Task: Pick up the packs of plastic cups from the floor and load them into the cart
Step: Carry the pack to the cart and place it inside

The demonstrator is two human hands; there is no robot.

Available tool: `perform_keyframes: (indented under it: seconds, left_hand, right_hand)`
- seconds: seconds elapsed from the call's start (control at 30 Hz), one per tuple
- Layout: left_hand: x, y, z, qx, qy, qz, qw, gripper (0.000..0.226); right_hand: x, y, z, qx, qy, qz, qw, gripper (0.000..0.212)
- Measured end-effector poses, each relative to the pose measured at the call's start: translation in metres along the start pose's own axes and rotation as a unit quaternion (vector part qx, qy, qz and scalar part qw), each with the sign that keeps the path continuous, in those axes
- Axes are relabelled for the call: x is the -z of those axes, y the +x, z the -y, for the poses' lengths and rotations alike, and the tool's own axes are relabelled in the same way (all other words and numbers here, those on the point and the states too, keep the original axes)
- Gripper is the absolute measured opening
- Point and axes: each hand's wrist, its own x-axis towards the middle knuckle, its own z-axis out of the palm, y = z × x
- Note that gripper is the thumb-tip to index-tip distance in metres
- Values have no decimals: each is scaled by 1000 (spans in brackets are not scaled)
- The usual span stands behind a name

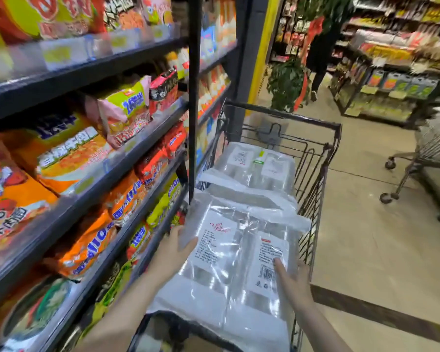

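A clear plastic pack of cups (234, 252) with white printed labels lies across the near end of the black wire cart (323, 153). My left hand (174, 250) grips the pack's left edge, thumb on top. My right hand (291, 278) holds its right side, thumb pressed on the barcode label. Another pack of cups (257, 163) rests deeper in the cart, at its far end, partly covered by loose plastic wrap. The cart's bottom is hidden under the packs.
Dark shelves (87, 179) full of bright noodle bags run close along the left of the cart. A second cart (427, 158) stands at the right. Beige floor lies between them. A potted plant (286, 82) and a person in dark clothes (320, 54) stand ahead.
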Motion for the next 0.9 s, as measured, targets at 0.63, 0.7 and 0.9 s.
perform_keyframes:
  seconds: [0.63, 0.7, 0.9]
  left_hand:
    - [-116, 97, 96, 125, 76, 56, 988, 60]
    - [-123, 100, 106, 121, 85, 63, 987, 72]
    - [-135, 96, 137, 132, 98, 92, 982, 79]
  right_hand:
    - [-58, 132, -154, -105, -83, 45, 990, 71]
    - [-64, 148, -192, -133, -76, 55, 987, 79]
    - [-74, 126, -145, -174, -73, 83, 978, 83]
